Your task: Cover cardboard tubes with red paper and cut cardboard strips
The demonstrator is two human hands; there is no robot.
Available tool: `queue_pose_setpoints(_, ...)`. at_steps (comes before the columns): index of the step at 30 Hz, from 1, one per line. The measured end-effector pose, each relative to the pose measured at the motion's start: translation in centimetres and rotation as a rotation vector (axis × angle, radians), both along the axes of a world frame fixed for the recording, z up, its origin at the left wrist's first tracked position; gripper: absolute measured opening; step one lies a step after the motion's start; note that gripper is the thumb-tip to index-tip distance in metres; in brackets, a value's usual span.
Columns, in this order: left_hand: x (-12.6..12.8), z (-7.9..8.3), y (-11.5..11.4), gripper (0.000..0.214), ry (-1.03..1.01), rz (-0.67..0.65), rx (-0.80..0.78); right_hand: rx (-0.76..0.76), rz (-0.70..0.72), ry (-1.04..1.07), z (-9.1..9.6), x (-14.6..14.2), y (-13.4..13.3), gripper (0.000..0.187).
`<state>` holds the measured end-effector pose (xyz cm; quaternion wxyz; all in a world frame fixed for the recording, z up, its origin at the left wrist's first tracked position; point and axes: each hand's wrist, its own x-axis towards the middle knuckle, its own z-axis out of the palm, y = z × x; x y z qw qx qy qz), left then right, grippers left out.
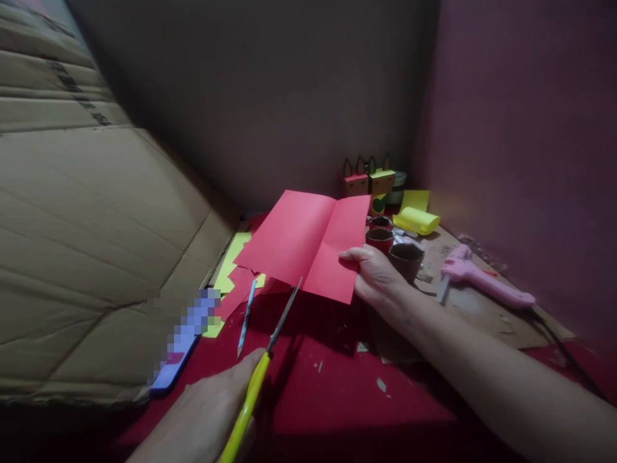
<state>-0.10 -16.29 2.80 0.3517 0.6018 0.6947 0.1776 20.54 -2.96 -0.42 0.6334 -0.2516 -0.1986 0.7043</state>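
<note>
My right hand (373, 276) pinches the right edge of a creased red paper sheet (303, 241) and holds it lifted above the red floor covering. My left hand (216, 405) grips yellow-handled scissors (263, 366); their blades are spread apart, and the tips reach the sheet's lower edge. Red and yellow paper offcuts (234, 270) lie under the sheet on the left.
A big flattened cardboard box (87, 244) leans on the left, with a phone (186, 341) at its foot. A pink glue gun (477, 280) with its cord lies on cardboard at the right. Small paper cups (393, 247), a yellow paper roll (417, 220) and paper-craft figures (369, 180) stand in the corner.
</note>
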Motion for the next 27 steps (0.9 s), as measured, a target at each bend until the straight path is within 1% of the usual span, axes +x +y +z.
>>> queue_pose_setpoints(4, 0.6, 0.4, 0.4, 0.022, 0.010, -0.042, -0.133, 0.022, -0.001, -0.015, -0.2, 0.0, -0.1, 0.021)
queue_pose_setpoints(7, 1.5, 0.2, 0.5, 0.026, 0.023, 0.007, -0.144, 0.024, 0.009, -0.011, -0.2, -0.1, -0.2, 0.022)
queue_pose_setpoints(9, 1.9, -0.1, 0.6, 0.030, 0.059, 0.026, -0.125, 0.022, 0.025, -0.007, -0.1, -0.2, -0.3, 0.023)
queue_pose_setpoints(13, 2.2, -0.6, 0.9, 0.036, 0.177, -0.006, -0.100, -0.007, 0.036, -0.002, -0.1, -0.2, -0.5, 0.024)
queue_pose_setpoints(15, 2.3, -0.3, 1.0, 0.034, 0.255, -0.062, -0.047, -0.016, 0.062, 0.008, -0.2, -0.3, -0.6, 0.025)
queue_pose_setpoints(17, 2.3, 0.3, 1.0, 0.025, 0.317, -0.143, 0.025, -0.029, 0.073, 0.019, -0.3, -0.4, -0.6, 0.026)
queue_pose_setpoints(19, 2.4, 1.0, 1.0, 0.017, 0.340, -0.201, 0.068, -0.061, 0.038, 0.012, -0.4, -0.5, -0.6, 0.023)
queue_pose_setpoints(21, 2.4, 1.3, 0.9, 0.016, 0.336, -0.220, 0.075, -0.086, 0.003, -0.002, -0.5, -0.6, -0.6, 0.023)
queue_pose_setpoints(23, 2.4, 1.0, 0.9, 0.017, 0.344, -0.195, 0.079, -0.076, 0.007, -0.001, -0.5, -0.6, -0.6, 0.023)
queue_pose_setpoints(27, 2.4, -0.2, 0.9, 0.028, 0.313, -0.073, 0.020, -0.061, 0.047, 0.008, -0.5, -0.6, -0.8, 0.024)
